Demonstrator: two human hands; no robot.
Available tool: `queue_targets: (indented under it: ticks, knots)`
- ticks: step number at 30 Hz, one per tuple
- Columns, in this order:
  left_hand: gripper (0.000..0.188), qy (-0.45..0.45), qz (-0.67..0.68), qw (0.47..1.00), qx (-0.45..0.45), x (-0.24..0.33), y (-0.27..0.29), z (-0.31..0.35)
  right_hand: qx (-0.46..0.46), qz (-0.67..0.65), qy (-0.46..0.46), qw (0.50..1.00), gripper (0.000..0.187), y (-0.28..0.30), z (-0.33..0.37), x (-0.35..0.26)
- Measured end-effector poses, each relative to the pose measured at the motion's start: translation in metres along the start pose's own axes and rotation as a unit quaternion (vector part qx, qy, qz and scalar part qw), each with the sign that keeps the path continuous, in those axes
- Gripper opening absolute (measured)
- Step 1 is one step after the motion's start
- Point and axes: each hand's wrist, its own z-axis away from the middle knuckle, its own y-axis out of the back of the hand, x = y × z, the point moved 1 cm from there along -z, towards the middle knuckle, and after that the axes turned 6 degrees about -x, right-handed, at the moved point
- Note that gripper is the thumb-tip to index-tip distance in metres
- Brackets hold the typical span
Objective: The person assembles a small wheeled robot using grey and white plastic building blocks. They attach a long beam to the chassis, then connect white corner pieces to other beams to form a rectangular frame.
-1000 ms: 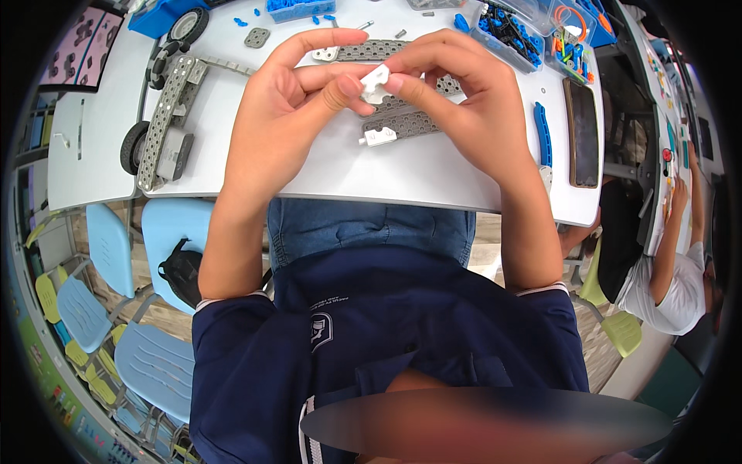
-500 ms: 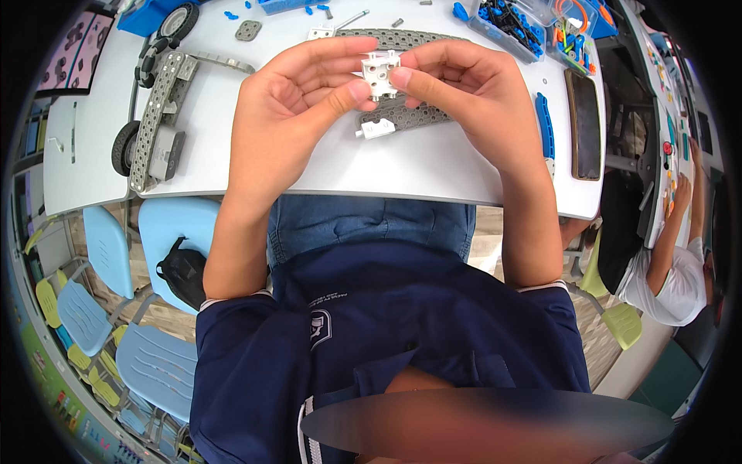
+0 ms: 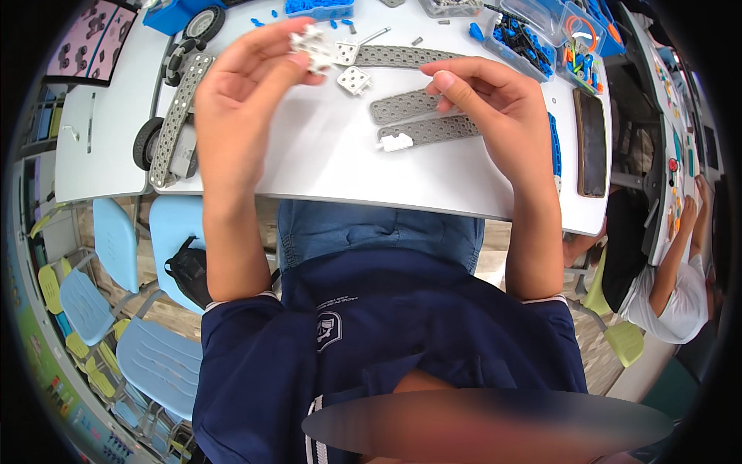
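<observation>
My left hand [image 3: 239,108], raised at the left above the table, grips a white plastic connector block [image 3: 312,48] between thumb and fingers. Loosely curled, my right hand [image 3: 502,112] hovers over the ends of the grey perforated beams [image 3: 410,107]; nothing shows between its fingers. A small white connector [image 3: 396,142] sits at the end of the nearest beam. Between my hands lie a white square connector [image 3: 354,81] and another white connector [image 3: 346,52] close to a metal shaft [image 3: 375,35].
A wheeled frame of grey beams [image 3: 176,116] stands on the left of the table [image 3: 309,166]. Bins of blue and black parts [image 3: 522,42] and coloured pieces [image 3: 581,66] are at the back right. A dark phone [image 3: 591,143] and a blue curved beam [image 3: 555,147] lie right.
Both hands held the connector block together; now they are apart. My left hand has carried it up and left, and my right hand has let go, uncovering connectors on the table.
</observation>
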Motion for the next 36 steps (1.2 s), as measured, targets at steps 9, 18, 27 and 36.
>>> queue_targets:
  ticks: [9, 18, 27, 36]
  knots:
    - [0.039, 0.119, 0.197, 0.973, -0.014, -0.019, 0.015, 0.013, -0.084, 0.387, 0.164, 0.903, 0.029, -0.012, -0.031, -0.011]
    - [0.055, 0.223, 0.52, 0.823, -0.054, -0.025, 0.016, 0.035, -0.24, 0.46, 0.3, 0.801, 0.031, -0.029, -0.077, 0.006]
    - [0.064, 0.254, 0.452, 0.855, -0.018, -0.008, 0.019, 0.042, -0.277, 0.443, 0.272, 0.808, 0.042, -0.034, -0.084, -0.002]
    - [0.043, 0.239, 0.575, 0.777, -0.088, 0.001, 0.005, 0.013, -0.275, 0.329, 0.309, 0.849, 0.041, -0.051, -0.076, -0.055]
